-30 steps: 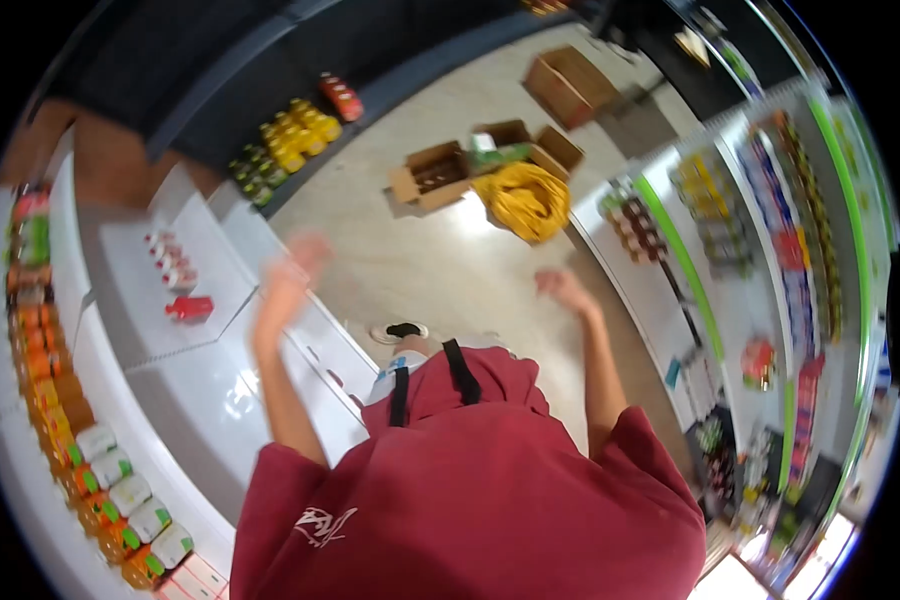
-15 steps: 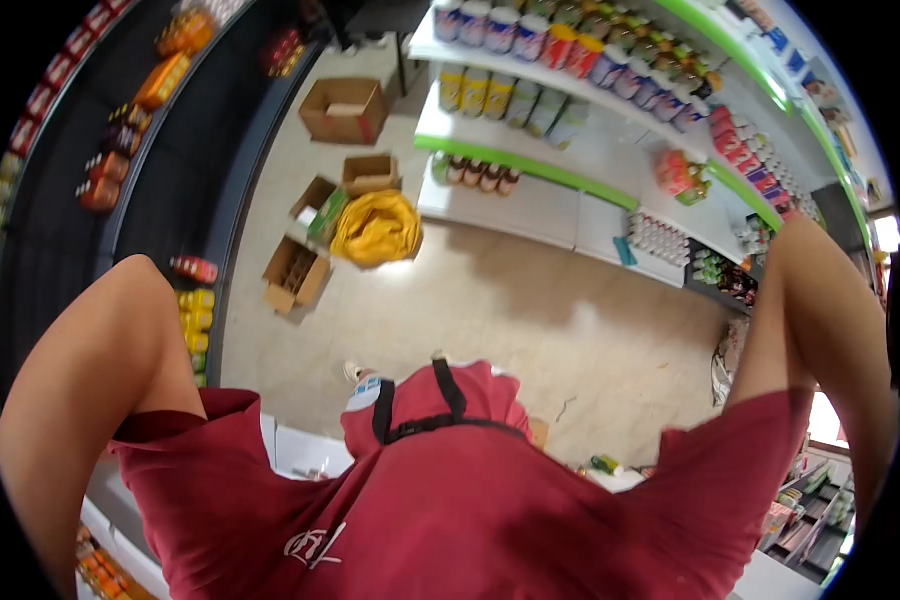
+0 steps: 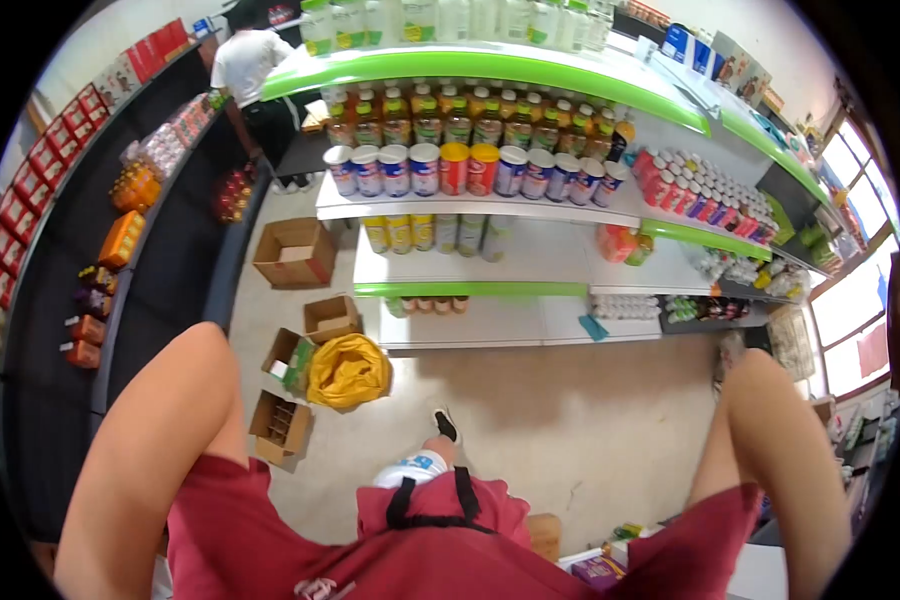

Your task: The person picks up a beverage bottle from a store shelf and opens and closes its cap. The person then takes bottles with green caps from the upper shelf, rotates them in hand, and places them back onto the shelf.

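Both of my arms are raised with bent elbows at the left and right sides of the view. The forearms run back down past the lower edges, so neither my left hand nor my right hand shows. Ahead stands a white shelf (image 3: 570, 333) with green edging. It bears blue-and-white canisters (image 3: 394, 171), two of them red with yellow lids (image 3: 454, 169), and dark bottles (image 3: 427, 122) behind. Yellow cans (image 3: 399, 233) stand one level lower. A yellow bag (image 3: 349, 371) lies on the floor beside open cardboard boxes (image 3: 280, 425).
Dark shelves (image 3: 155, 270) with orange packs (image 3: 122, 239) line the left side. A person in a white shirt (image 3: 245, 65) stands at the upper left. Another open cardboard box (image 3: 295, 254) is on the floor (image 3: 530, 420). Windows (image 3: 855, 340) are at the right.
The view has swung right and up, bringing the white shelf to the centre and the other person into sight. My hands, visible a second ago, have gone out of view as my elbows rose.
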`<move>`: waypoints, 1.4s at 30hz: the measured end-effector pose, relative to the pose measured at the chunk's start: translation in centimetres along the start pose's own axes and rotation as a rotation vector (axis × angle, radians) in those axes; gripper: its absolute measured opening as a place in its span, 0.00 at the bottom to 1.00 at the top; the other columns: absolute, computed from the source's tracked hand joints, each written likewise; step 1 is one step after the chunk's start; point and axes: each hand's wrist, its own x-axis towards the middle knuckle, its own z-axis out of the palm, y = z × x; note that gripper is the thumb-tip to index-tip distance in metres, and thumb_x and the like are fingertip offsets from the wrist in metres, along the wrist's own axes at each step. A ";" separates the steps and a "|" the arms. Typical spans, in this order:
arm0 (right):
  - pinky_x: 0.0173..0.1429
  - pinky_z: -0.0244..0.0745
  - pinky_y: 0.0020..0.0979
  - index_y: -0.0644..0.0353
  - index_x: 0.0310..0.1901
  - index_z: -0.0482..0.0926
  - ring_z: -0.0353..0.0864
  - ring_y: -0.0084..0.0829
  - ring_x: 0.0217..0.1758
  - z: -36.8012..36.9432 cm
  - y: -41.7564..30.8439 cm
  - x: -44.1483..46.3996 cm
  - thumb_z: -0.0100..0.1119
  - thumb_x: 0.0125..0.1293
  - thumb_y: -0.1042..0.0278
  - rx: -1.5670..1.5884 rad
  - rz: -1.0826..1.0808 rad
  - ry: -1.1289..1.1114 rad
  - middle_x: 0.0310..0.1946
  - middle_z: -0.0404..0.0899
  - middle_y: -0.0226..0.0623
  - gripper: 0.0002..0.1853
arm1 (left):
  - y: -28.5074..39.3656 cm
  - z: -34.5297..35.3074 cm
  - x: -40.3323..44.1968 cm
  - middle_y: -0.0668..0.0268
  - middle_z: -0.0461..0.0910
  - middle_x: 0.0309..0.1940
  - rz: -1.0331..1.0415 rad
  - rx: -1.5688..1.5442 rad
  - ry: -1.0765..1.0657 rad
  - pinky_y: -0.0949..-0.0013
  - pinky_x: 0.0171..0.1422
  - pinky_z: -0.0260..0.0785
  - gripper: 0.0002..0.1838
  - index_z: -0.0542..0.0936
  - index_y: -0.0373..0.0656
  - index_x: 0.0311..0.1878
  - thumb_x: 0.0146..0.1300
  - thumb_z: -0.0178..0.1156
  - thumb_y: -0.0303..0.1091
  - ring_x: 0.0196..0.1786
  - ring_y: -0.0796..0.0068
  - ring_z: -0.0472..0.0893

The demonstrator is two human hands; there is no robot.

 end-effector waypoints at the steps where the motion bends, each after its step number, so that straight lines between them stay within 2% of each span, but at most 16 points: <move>1: 0.57 0.78 0.40 0.66 0.55 0.78 0.82 0.33 0.50 0.2 0.5 -0.3 0.56 0.77 0.59 -0.008 -0.020 -0.008 0.45 0.82 0.38 0.17 | -0.4 0.3 -0.5 0.62 0.82 0.65 0.018 0.008 0.063 0.59 0.76 0.62 0.25 0.81 0.43 0.64 0.82 0.42 0.48 0.71 0.62 0.75; 5: 0.57 0.78 0.41 0.66 0.55 0.78 0.82 0.33 0.50 1.9 2.3 -3.1 0.56 0.77 0.58 -0.053 -0.072 0.035 0.45 0.82 0.37 0.18 | -2.4 0.9 -4.2 0.62 0.81 0.67 0.023 -0.128 0.400 0.59 0.78 0.61 0.25 0.81 0.43 0.64 0.82 0.41 0.48 0.73 0.62 0.73; 7: 0.61 0.75 0.42 0.63 0.58 0.77 0.80 0.32 0.55 2.6 2.7 -6.4 0.54 0.78 0.57 0.035 0.070 0.033 0.50 0.80 0.37 0.19 | -3.2 0.6 -10.0 0.58 0.77 0.70 -0.173 -0.214 0.443 0.58 0.79 0.59 0.26 0.77 0.43 0.69 0.83 0.41 0.48 0.74 0.61 0.72; 9: 0.69 0.70 0.45 0.59 0.64 0.75 0.75 0.29 0.65 3.0 2.2 -11.9 0.51 0.79 0.55 0.181 0.282 0.006 0.59 0.77 0.35 0.21 | -6.6 3.7 -14.6 0.66 0.84 0.46 -0.253 0.069 0.916 0.66 0.55 0.76 0.16 0.81 0.48 0.57 0.76 0.51 0.43 0.52 0.71 0.83; 10: 0.73 0.67 0.46 0.57 0.67 0.74 0.72 0.28 0.70 3.1 1.3 -15.5 0.49 0.80 0.54 0.257 0.404 -0.015 0.64 0.76 0.34 0.22 | -7.0 3.5 -18.2 0.60 0.80 0.43 -0.403 -0.009 0.939 0.60 0.53 0.75 0.15 0.77 0.41 0.50 0.76 0.48 0.42 0.48 0.66 0.81; 11: 0.76 0.64 0.48 0.54 0.70 0.73 0.69 0.26 0.75 3.2 0.6 -18.8 0.48 0.80 0.54 0.332 0.538 -0.038 0.69 0.75 0.33 0.23 | -7.8 3.5 -21.5 0.54 0.79 0.43 -0.619 0.211 0.774 0.57 0.51 0.76 0.17 0.75 0.36 0.48 0.75 0.46 0.42 0.46 0.62 0.80; 12: 0.59 0.76 0.43 0.53 0.63 0.80 0.81 0.34 0.56 6.4 0.5 -22.8 0.55 0.74 0.50 0.255 0.630 0.290 0.55 0.83 0.40 0.23 | -8.6 3.6 -24.8 0.48 0.78 0.42 -0.795 0.439 0.564 0.53 0.49 0.77 0.20 0.72 0.30 0.46 0.75 0.45 0.43 0.44 0.58 0.80; 13: 0.59 0.77 0.42 0.53 0.65 0.77 0.80 0.36 0.57 8.2 0.7 -28.4 0.55 0.75 0.49 0.310 0.717 0.225 0.60 0.78 0.43 0.24 | -11.5 5.0 -27.5 0.50 0.81 0.40 -0.795 0.419 0.408 0.57 0.48 0.79 0.20 0.76 0.30 0.46 0.77 0.43 0.41 0.42 0.57 0.82; 14: 0.59 0.77 0.41 0.53 0.67 0.73 0.79 0.38 0.59 10.0 1.0 -34.0 0.54 0.75 0.49 0.358 0.804 0.157 0.64 0.74 0.45 0.25 | -12.9 5.4 -30.4 0.55 0.83 0.38 -1.029 0.391 0.325 0.62 0.48 0.78 0.18 0.80 0.31 0.43 0.76 0.45 0.35 0.42 0.63 0.83; 17: 0.50 0.79 0.36 0.67 0.55 0.74 0.80 0.35 0.48 18.0 2.3 -45.0 0.57 0.70 0.75 0.265 1.197 -0.269 0.52 0.79 0.45 0.14 | -18.6 7.5 -38.4 0.59 0.87 0.39 -1.508 0.165 0.082 0.66 0.47 0.77 0.12 0.84 0.33 0.45 0.72 0.51 0.27 0.42 0.72 0.85; 20: 0.50 0.79 0.38 0.65 0.55 0.75 0.81 0.37 0.48 21.4 3.5 -50.6 0.59 0.68 0.72 0.099 1.586 -0.421 0.49 0.78 0.45 0.15 | -22.2 9.6 -44.9 0.53 0.87 0.42 -1.511 0.303 -0.033 0.62 0.47 0.80 0.13 0.84 0.34 0.49 0.67 0.55 0.27 0.43 0.63 0.88; 24: 0.54 0.79 0.41 0.65 0.57 0.74 0.82 0.43 0.52 23.2 6.3 -55.7 0.62 0.67 0.65 -0.013 1.492 -0.645 0.51 0.79 0.48 0.20 | -25.3 10.5 -47.4 0.53 0.89 0.42 -1.516 0.331 -0.085 0.66 0.38 0.79 0.17 0.84 0.37 0.56 0.65 0.56 0.25 0.43 0.70 0.90; 30: 0.61 0.77 0.43 0.66 0.63 0.73 0.84 0.47 0.58 24.8 7.0 -57.9 0.62 0.68 0.55 -0.039 1.696 -0.707 0.58 0.83 0.50 0.28 | -26.9 11.1 -49.7 0.47 0.87 0.52 -1.171 0.630 -0.247 0.56 0.49 0.80 0.24 0.81 0.37 0.63 0.62 0.58 0.27 0.44 0.53 0.89; 33: 0.61 0.77 0.45 0.64 0.67 0.70 0.85 0.50 0.60 24.9 6.6 -57.3 0.61 0.69 0.50 -0.121 1.680 -0.835 0.56 0.85 0.50 0.32 | -26.0 10.8 -48.4 0.48 0.86 0.54 -1.362 0.474 -0.252 0.50 0.54 0.77 0.25 0.80 0.38 0.65 0.63 0.58 0.28 0.45 0.47 0.87; 37: 0.59 0.79 0.47 0.64 0.70 0.69 0.86 0.54 0.56 24.8 6.4 -57.9 0.62 0.68 0.46 -0.122 1.613 -0.936 0.53 0.86 0.55 0.37 | -26.2 10.2 -48.9 0.51 0.88 0.47 -1.372 0.437 -0.243 0.62 0.36 0.77 0.21 0.85 0.38 0.58 0.62 0.57 0.24 0.27 0.66 0.84; 42: 0.55 0.80 0.47 0.65 0.70 0.68 0.87 0.55 0.53 24.8 6.6 -56.8 0.66 0.66 0.41 -0.132 1.613 -1.014 0.48 0.87 0.58 0.42 | -26.0 9.7 -48.2 0.60 0.90 0.47 -1.557 0.196 -0.036 0.74 0.30 0.72 0.17 0.86 0.38 0.55 0.66 0.55 0.20 0.25 0.83 0.79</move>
